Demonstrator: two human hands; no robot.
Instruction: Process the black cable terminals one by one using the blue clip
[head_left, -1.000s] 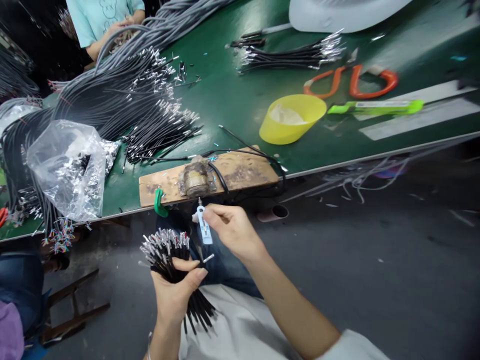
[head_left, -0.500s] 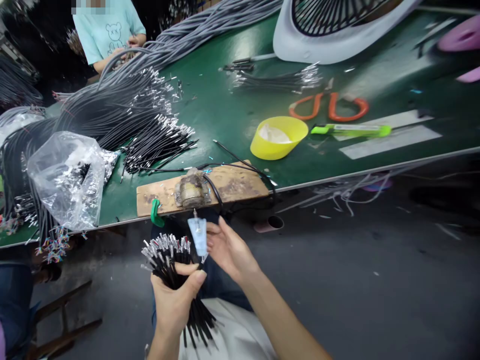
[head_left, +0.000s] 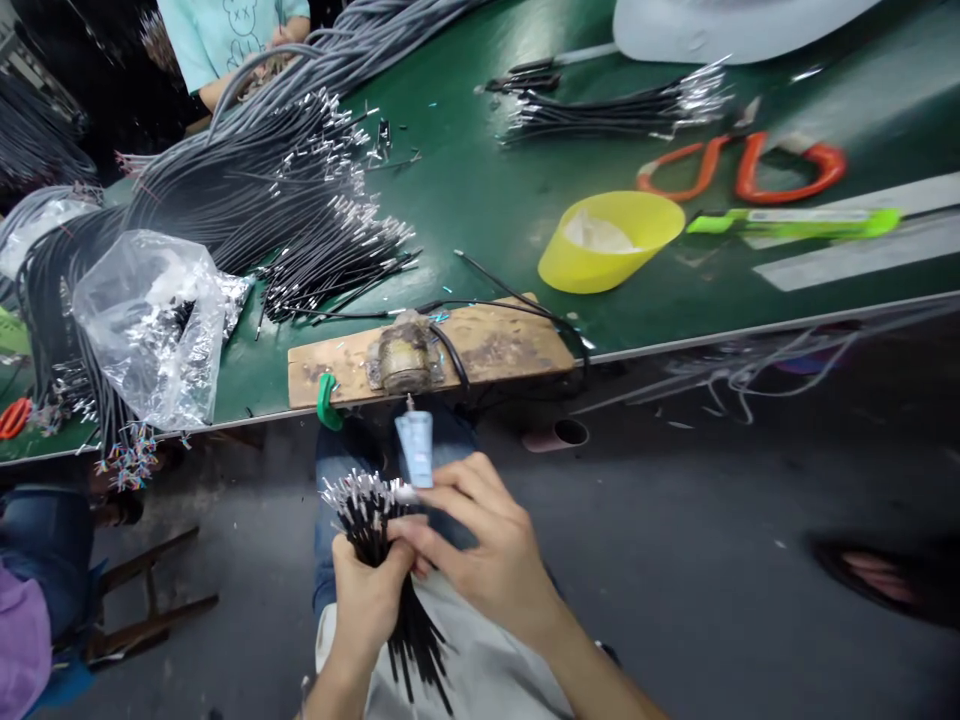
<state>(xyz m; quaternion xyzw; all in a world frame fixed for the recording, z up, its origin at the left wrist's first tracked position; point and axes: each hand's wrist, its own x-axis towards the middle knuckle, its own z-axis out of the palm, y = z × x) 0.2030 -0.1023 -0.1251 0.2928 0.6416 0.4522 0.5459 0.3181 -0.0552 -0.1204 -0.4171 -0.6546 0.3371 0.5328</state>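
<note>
My left hand (head_left: 367, 600) is closed around a bundle of black cables (head_left: 420, 645), their silvery ends (head_left: 360, 495) pointing up. At the bundle's right side is my right hand (head_left: 487, 540), its fingers bent and its thumb close to my left thumb. What lies between those fingers is blurred and partly hidden. Just above the right fingertips hangs a pale blue cone-shaped piece (head_left: 415, 445) on the thin shaft of a small grimy motor (head_left: 405, 358). The motor sits on a wooden board (head_left: 502, 345), with a green clamp (head_left: 328, 402) at the board's left end.
On the green table (head_left: 465, 190) lie heaped black cables (head_left: 315, 270), a clear plastic bag (head_left: 142, 330), a yellow cup (head_left: 600, 250), orange scissors (head_left: 787, 170), a green marker (head_left: 817, 222) and a smaller cable bundle (head_left: 615, 110). Across the table, a person in a light blue shirt (head_left: 210, 40) handles cables.
My right hand has moved down and left from beside the blue cone to the cable bundle. My left hand still holds the bundle. The camera view has shifted.
</note>
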